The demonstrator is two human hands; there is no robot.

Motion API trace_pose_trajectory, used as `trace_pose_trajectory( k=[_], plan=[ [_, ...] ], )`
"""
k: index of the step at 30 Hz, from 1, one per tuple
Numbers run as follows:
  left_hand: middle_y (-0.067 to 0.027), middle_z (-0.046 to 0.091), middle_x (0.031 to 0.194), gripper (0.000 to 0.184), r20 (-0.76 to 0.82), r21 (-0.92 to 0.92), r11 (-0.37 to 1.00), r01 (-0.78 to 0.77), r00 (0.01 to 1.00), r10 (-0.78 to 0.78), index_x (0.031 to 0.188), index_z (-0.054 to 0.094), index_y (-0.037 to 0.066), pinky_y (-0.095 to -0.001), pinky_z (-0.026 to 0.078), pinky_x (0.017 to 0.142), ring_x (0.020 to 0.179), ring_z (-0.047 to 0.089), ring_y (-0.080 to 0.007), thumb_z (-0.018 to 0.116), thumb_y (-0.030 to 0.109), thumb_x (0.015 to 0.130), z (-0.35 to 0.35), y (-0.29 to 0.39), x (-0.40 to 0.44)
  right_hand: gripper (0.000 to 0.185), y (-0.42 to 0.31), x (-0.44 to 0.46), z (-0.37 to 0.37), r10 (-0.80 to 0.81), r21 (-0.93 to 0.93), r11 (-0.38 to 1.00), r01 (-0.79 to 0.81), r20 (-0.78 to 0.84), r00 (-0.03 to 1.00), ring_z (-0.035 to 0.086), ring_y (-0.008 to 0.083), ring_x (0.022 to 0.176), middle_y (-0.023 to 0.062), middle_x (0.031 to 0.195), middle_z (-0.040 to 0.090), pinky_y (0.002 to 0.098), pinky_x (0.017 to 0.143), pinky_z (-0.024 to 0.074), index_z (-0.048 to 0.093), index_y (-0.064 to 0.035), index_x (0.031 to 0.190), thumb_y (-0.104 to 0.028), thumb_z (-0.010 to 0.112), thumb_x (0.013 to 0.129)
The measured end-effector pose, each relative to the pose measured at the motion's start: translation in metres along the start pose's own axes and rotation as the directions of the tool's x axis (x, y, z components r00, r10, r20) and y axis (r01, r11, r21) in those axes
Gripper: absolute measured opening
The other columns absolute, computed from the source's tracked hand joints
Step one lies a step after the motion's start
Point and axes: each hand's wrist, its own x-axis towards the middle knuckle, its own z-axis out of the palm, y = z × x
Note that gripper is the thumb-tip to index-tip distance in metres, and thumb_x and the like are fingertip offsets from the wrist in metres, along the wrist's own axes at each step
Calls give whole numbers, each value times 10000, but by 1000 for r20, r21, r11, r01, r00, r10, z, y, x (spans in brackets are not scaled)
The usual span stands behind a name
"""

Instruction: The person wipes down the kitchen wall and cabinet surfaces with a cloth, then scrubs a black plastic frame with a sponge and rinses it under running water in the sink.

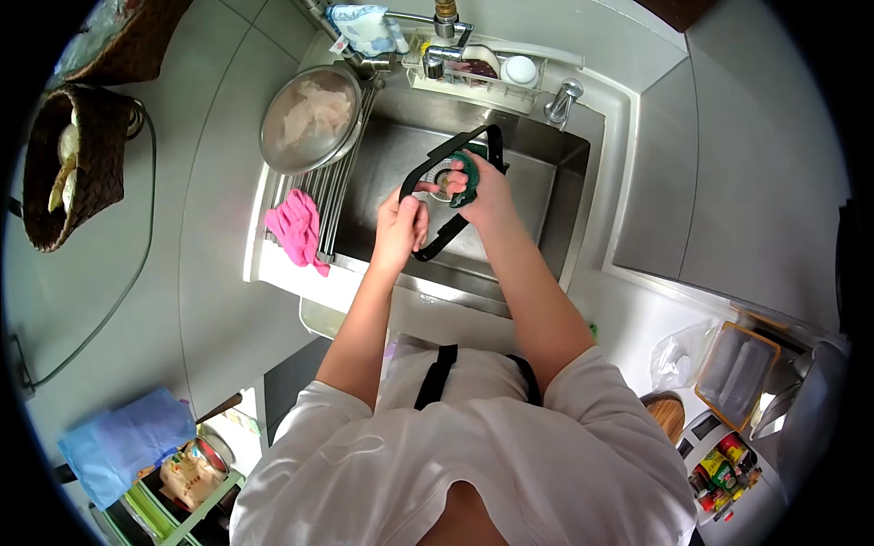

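Observation:
Over the metal sink (pixel 514 238) both hands hold a black frame-like ring (pixel 441 238), tilted above the basin. My left hand (pixel 401 223) has its fingers closed round the ring's left side. In my right hand (pixel 487 189) is a dark green scrubbing pad (pixel 466 182), pressed near the ring's upper right part. The drain (pixel 443 179) shows partly behind the fingers and the ring.
A covered bowl (pixel 311 120) and a pink cloth (pixel 296 229) lie on the drying rack (pixel 339 196) at the left. Behind the sink are a faucet (pixel 437 59), a caddy (pixel 482 84) and a soap dispenser (pixel 564 100). Woven baskets (pixel 98 164) hang at the far left.

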Motion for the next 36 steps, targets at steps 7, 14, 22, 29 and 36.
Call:
trace_pose_trajectory(
  k=[7, 14, 22, 29, 36],
  plan=[
    [-27, 445, 602, 434, -209, -209, 972, 103, 967, -147, 1421, 330, 104, -213, 258, 349, 370, 287, -63, 386, 283, 1030, -7, 32, 3, 208, -21, -25, 5, -579, -803, 422, 422, 120, 807, 613, 187, 644, 85, 786, 658, 293, 588, 484, 639, 23, 977, -170, 625, 900],
    [-40, 450, 622, 165, -192, -150, 949, 276, 934, -301, 858, 433, 57, -228, 254, 357, 379, 323, -85, 410, 184, 961, -32, 22, 17, 188, -36, -36, 28, -180, -621, -628, 469, 702, 689, 632, 250, 775, 71, 930, 629, 338, 679, 501, 670, -61, 972, -181, 688, 828],
    [-16, 420, 626, 156, -170, -245, 888, 389, 884, -435, 759, 421, 69, -221, 245, 353, 386, 309, -76, 431, 140, 898, -23, 22, 21, 244, 4, -1, 34, 164, -226, -842, 490, 759, 630, 602, 241, 929, 30, 877, 643, 397, 686, 535, 601, -115, 945, -206, 709, 746],
    [13, 393, 592, 194, -191, -283, 861, 422, 855, -482, 721, 413, 89, -214, 243, 348, 377, 285, -64, 437, 151, 904, -26, 44, 19, 229, -43, -1, -1, 31, -359, -866, 348, 655, 755, 610, 249, 843, 41, 710, 610, 418, 603, 502, 550, -112, 904, -256, 671, 772],
    [26, 374, 578, 96, -178, -321, 835, 447, 838, -516, 857, 454, 79, -212, 227, 349, 380, 275, -61, 443, 159, 909, -10, 41, 22, 272, -35, -2, 14, 133, -199, -882, 428, 765, 630, 598, 222, 817, 24, 694, 605, 387, 604, 506, 554, -119, 890, -250, 718, 717]
  ],
)
